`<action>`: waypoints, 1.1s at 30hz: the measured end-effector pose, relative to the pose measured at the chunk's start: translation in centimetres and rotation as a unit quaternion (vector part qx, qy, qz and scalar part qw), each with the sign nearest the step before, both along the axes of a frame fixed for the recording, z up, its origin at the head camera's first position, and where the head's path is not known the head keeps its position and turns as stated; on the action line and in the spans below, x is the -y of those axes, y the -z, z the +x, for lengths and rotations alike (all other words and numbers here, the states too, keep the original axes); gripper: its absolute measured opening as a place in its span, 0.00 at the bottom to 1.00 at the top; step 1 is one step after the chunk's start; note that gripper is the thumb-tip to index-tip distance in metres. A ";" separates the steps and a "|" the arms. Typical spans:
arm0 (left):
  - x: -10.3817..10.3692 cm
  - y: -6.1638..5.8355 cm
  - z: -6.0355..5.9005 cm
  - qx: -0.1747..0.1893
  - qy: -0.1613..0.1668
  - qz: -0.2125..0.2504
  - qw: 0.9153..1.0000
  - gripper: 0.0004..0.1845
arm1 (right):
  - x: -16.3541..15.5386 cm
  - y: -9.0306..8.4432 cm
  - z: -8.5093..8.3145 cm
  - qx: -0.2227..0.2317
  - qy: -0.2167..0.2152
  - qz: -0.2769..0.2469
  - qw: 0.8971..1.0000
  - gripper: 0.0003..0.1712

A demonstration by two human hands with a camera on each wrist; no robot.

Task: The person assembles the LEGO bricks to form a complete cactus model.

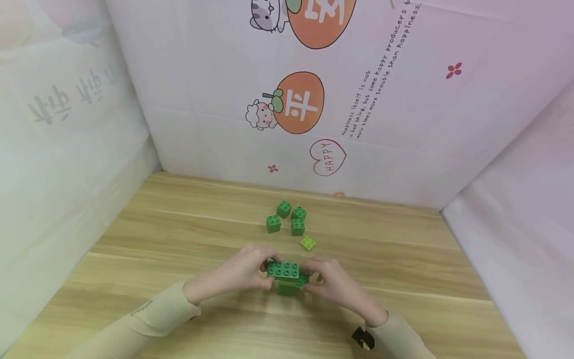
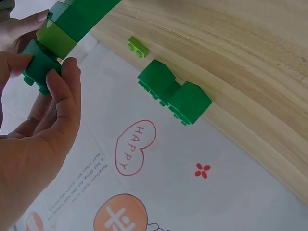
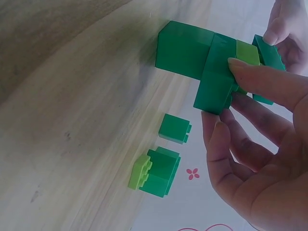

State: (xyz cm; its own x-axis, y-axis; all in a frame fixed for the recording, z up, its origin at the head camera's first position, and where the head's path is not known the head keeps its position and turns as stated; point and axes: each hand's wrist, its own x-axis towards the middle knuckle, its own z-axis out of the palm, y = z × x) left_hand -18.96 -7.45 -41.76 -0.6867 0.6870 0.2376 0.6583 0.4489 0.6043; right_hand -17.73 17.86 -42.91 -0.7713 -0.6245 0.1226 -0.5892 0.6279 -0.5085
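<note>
Both hands hold a stack of green bricks [image 1: 286,277] just above the wooden table [image 1: 170,239]. A long dark green brick lies on top, with a light green layer and dark green bricks under it. My left hand [image 1: 262,274] pinches the stack's left end, and my right hand [image 1: 315,280] grips its right end. In the left wrist view my left hand [image 2: 57,72] curls round the stack [image 2: 57,33]. In the right wrist view my right hand [image 3: 231,96] has its fingers on the stack [image 3: 202,57].
Several loose dark green bricks [image 1: 285,218] sit in a cluster beyond the hands, with a flat light green brick [image 1: 307,243] beside them. White sheets printed with cartoons [image 1: 296,102] wall in the table at the back and on both sides.
</note>
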 end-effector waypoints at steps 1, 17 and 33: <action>0.0 0.1 0.0 0.005 -0.002 -0.001 1.000 0.16 | 0.0 0.0 0.0 0.000 0.000 -0.001 1.000 0.17; 0.1 0.3 0.3 0.039 -0.005 -0.007 0.999 0.15 | 0.1 -0.1 0.1 0.003 -0.004 0.004 1.000 0.15; 0.1 0.1 0.0 0.025 0.018 0.011 0.999 0.20 | 0.0 -0.1 0.1 0.009 -0.004 0.003 1.000 0.16</action>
